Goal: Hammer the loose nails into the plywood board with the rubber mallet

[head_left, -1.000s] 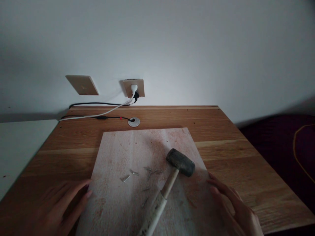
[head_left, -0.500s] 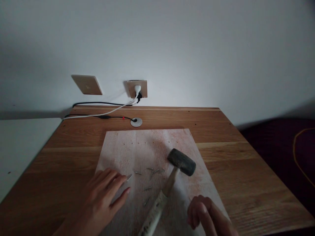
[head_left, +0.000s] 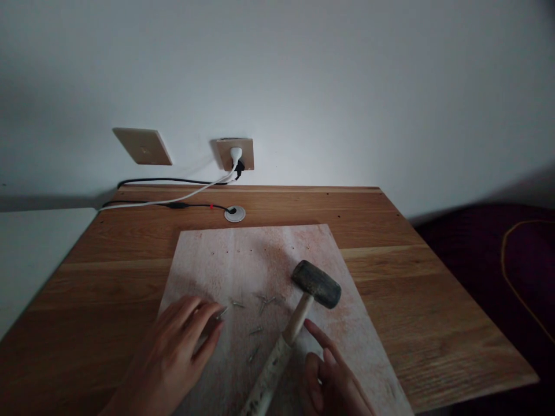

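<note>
A pale, reddish-stained board lies on a wooden desk. On the board rests a mallet with a dark head and a light handle that runs toward me. Several small nails are scattered beside the head. My left hand lies flat on the board's near left part, fingers stretched out, fingertips touching one nail. My right hand hovers just right of the mallet handle, forefinger extended, other fingers curled, holding nothing.
A white cable grommet sits at the desk's back. Black and white cables run from a wall socket. A second wall plate hangs to its left. A white surface adjoins the desk's left edge.
My left hand slid from the desk onto the board up to a nail. My right hand moved left from the board's right edge to beside the mallet handle.
</note>
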{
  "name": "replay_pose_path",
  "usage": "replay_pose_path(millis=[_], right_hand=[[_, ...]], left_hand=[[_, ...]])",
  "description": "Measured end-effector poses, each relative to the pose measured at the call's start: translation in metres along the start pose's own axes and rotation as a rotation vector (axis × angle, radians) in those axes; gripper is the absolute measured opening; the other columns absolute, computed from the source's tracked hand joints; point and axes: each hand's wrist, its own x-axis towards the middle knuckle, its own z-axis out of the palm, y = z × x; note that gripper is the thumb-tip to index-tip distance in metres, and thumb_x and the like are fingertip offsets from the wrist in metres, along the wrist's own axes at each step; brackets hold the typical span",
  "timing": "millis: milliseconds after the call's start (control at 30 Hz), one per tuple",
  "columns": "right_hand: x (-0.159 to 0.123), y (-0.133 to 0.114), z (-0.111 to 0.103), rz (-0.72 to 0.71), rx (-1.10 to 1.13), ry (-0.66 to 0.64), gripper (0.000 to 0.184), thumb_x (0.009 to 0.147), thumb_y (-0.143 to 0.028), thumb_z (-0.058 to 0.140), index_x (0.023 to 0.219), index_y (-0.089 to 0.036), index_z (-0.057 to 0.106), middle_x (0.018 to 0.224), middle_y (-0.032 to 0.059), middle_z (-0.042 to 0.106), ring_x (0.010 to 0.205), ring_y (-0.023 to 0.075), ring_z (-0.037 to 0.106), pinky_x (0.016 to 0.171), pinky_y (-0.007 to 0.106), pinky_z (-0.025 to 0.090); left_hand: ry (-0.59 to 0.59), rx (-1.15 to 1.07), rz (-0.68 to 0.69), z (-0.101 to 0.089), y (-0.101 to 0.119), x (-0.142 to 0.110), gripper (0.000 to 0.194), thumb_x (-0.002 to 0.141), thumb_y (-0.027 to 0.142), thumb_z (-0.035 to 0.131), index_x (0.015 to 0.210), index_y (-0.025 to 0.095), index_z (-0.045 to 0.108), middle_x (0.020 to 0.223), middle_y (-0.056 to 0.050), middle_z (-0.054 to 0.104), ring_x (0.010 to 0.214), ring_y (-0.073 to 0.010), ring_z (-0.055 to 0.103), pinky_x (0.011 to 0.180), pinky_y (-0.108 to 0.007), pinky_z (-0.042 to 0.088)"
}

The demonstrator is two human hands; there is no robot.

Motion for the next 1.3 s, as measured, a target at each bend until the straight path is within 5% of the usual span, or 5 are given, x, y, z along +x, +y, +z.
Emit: replay_pose_path(millis=[433,733,900,1033,1300], right_hand=[[0.018,-0.020,0.012,0.167,0.088,-0.207,0.042,0.084,-0.052,0.093,0.113,-0.024,0.082,0.056,-0.0099,0.055,0.039,0.0011,0.022,0.036,0.011,0.029],[0.025,-0.021,0.008,0.171,0.078,-0.196,0.051,0.087,-0.048,0.092,0.062,-0.019,0.060,0.048,-0.0119,0.038,0.038,0.0016,0.018,0.034,0.013,0.028],[0.011,-0.035,0.009,0.133,-0.008,0.011,0.035,0.086,-0.040,0.095,0.112,-0.021,0.082,0.058,-0.0098,0.053,0.044,0.0046,0.041,0.042,0.014,0.040],[0.006,-0.039,0.012,0.088,-0.034,0.178,0.039,0.085,-0.050,0.093,0.114,-0.025,0.086,0.077,-0.0016,0.076,0.067,0.0130,0.069,0.065,0.021,0.060],[0.000,-0.048,0.030,0.064,0.056,0.230,0.049,0.069,-0.042,0.101,0.109,-0.019,0.084,0.098,0.0041,0.082,0.096,0.0230,0.078,0.083,0.031,0.064]], left_hand=[[-0.034,-0.031,-0.014,-0.003,-0.002,0.003,0.026,0.112,0.033,0.049,0.099,0.025,0.070,0.090,-0.001,0.071,0.079,-0.0159,0.072,0.075,-0.029,0.057],[-0.028,0.016,0.078,-0.009,-0.001,0.011,0.022,0.111,0.021,0.044,0.101,0.023,0.064,0.092,0.000,0.072,0.080,-0.0161,0.072,0.078,-0.031,0.054],[-0.067,0.036,0.022,-0.005,-0.004,0.008,0.015,0.108,0.023,0.050,0.103,0.024,0.064,0.093,-0.001,0.069,0.082,-0.0186,0.069,0.077,-0.033,0.053],[-0.057,0.077,0.024,-0.003,-0.004,0.009,0.017,0.104,0.019,0.050,0.090,0.024,0.060,0.088,-0.001,0.065,0.078,-0.0201,0.065,0.075,-0.036,0.050],[-0.070,0.137,0.263,-0.009,-0.013,0.023,0.031,0.099,0.005,0.045,0.115,0.022,0.066,0.116,-0.005,0.073,0.096,-0.0202,0.069,0.085,-0.035,0.050]])
